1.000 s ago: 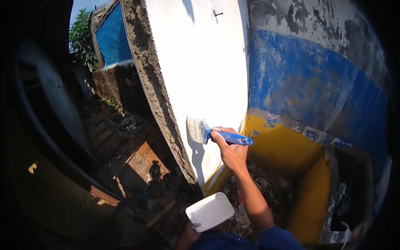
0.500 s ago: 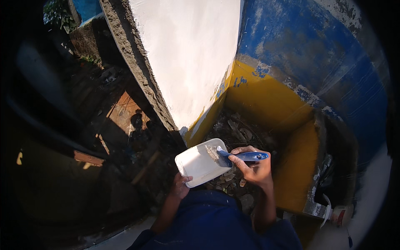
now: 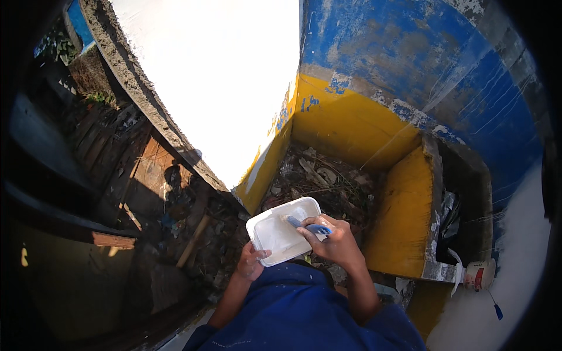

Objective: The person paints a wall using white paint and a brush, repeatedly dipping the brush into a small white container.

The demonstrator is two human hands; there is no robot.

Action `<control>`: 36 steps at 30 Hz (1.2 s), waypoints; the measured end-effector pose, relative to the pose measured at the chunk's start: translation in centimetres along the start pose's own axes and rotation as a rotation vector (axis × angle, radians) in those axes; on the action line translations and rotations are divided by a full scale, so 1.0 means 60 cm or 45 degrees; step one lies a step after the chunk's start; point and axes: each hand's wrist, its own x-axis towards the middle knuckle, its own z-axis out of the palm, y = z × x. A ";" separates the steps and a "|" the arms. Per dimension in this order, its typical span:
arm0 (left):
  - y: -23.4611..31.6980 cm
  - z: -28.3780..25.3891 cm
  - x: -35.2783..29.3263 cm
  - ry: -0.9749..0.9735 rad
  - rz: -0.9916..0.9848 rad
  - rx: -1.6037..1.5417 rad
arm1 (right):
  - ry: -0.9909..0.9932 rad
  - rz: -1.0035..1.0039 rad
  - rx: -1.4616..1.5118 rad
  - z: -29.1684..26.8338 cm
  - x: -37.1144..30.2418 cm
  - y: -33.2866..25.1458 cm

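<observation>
My left hand [image 3: 250, 262] grips the near left corner of a shallow white plastic container [image 3: 271, 235], thumb over its rim. White paint coats the inside. In my right hand [image 3: 341, 244] is a paintbrush [image 3: 319, 229] with a blue handle, held between thumb and fingers. Its head points down and left into the container; where the bristles touch is hard to make out. Beyond the container stands a wall panel [image 3: 216, 88] covered in bright white, with yellow and blue patches along its lower right edge.
A blue and yellow wall [image 3: 357, 117] with peeling paint curves round on the right. Next to it is a yellow partition [image 3: 401, 216] beside a dark recess. A pale tub [image 3: 480, 275] sits at lower right. Debris [image 3: 319, 172] and wooden boards [image 3: 155, 161] lie below.
My right hand has moved left and slightly down, bringing the brush further into the container. The view has shifted, so the white panel sits further left and looks brighter.
</observation>
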 end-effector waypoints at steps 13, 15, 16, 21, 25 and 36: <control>0.003 -0.020 0.005 0.051 0.038 -0.087 | 0.483 0.960 2.218 0.009 -0.043 0.107; 0.007 -0.021 0.006 0.063 0.061 -0.098 | 0.553 1.077 2.206 0.020 -0.036 0.102; 0.008 -0.019 0.004 0.068 0.087 -0.099 | 0.528 1.049 2.247 0.022 -0.029 0.100; 0.018 -0.025 -0.006 0.121 0.118 -0.108 | 0.486 1.089 2.327 0.030 0.016 0.066; 0.017 -0.043 -0.016 0.180 0.125 -0.121 | 0.416 0.730 2.201 0.038 0.062 0.035; 0.023 -0.077 -0.049 0.247 0.153 -0.116 | 0.738 -0.490 1.312 0.044 0.299 -0.189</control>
